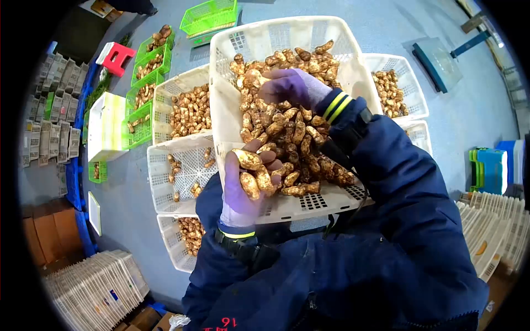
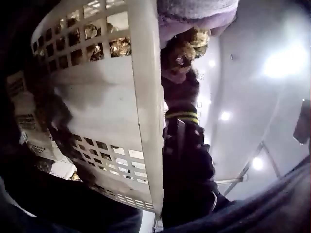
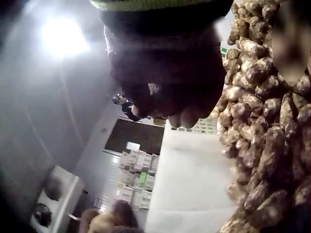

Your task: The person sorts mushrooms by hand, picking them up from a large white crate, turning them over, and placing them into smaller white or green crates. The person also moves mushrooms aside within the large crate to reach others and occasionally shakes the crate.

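Note:
Brown knobbly tubers (image 1: 298, 129) fill much of a large white crate (image 1: 284, 28). The left hand (image 1: 241, 193), in a purple glove, is palm up at the crate's near left corner, its fingers curled round several tubers (image 1: 249, 186); the left wrist view shows part of this hand (image 2: 201, 17) at the top. Over the pile, the gloved right hand (image 1: 292, 88) pinches a tuber (image 1: 254, 79) at its fingertips, near the left wall. In the right wrist view the right hand (image 3: 167, 68) is dark, its grip partly hidden.
White crates (image 1: 182, 149) with tubers stand on the floor left and right. Green baskets (image 1: 139, 128), a red stool (image 1: 117, 59) and a white box (image 1: 105, 126) are at the left. A scale (image 1: 439, 65) stands at upper right; stacked crates (image 1: 99, 284) are at lower left.

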Action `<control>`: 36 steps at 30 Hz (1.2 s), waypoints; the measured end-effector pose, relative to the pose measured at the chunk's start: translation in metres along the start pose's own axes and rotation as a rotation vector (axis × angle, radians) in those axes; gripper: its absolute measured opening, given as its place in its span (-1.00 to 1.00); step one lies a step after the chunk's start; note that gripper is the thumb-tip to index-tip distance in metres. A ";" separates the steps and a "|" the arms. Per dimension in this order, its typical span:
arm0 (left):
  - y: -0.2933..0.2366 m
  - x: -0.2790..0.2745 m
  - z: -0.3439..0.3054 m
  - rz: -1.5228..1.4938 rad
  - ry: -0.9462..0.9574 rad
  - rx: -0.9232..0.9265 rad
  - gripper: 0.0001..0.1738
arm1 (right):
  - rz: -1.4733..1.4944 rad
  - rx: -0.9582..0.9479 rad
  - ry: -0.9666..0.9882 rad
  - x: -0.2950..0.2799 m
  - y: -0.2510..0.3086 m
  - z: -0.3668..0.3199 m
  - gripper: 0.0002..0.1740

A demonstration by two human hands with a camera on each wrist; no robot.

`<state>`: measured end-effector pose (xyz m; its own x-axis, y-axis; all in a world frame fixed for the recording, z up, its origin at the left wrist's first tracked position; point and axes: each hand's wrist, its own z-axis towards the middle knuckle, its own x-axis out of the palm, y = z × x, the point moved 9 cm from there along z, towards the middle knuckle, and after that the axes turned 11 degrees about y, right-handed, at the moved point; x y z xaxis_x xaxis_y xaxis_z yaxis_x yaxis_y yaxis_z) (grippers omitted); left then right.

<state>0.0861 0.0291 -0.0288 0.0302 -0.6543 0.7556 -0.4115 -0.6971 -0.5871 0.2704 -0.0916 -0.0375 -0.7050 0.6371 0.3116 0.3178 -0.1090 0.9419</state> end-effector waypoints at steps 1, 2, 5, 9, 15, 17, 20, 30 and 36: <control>-0.001 -0.002 0.000 0.014 0.020 0.021 -0.23 | 0.078 -0.089 0.035 0.012 0.009 -0.010 -0.65; -0.001 -0.003 0.000 0.028 0.039 0.041 -0.24 | 0.210 -0.118 0.073 0.025 0.011 -0.021 -0.64; -0.005 0.003 0.001 -0.043 0.138 0.080 -0.32 | 0.619 -0.085 0.124 0.070 0.025 -0.056 -0.58; -0.005 0.015 0.003 -0.120 0.231 0.073 -0.30 | 0.977 -0.277 0.342 0.106 0.041 -0.077 -0.55; -0.004 -0.001 0.001 0.026 0.066 0.063 -0.26 | 0.974 -0.275 0.141 0.092 0.011 -0.103 -0.66; -0.002 -0.006 0.003 -0.023 0.116 0.046 -0.29 | 0.239 -0.382 -0.080 0.075 0.023 -0.117 -0.65; -0.004 -0.006 0.003 -0.014 0.159 0.063 -0.33 | 0.216 -0.113 -0.233 0.073 0.022 -0.130 -0.73; -0.009 0.010 -0.004 -0.070 0.119 0.059 -0.12 | 0.271 -0.012 -0.247 0.077 -0.009 -0.130 -0.78; -0.007 -0.003 0.002 -0.106 0.204 0.051 -0.30 | 0.166 0.031 -0.331 0.071 -0.009 -0.139 -0.75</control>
<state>0.0908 0.0352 -0.0283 -0.1157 -0.5075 0.8538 -0.3696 -0.7759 -0.5113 0.1294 -0.1511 -0.0058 -0.4005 0.8258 0.3971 0.4327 -0.2116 0.8764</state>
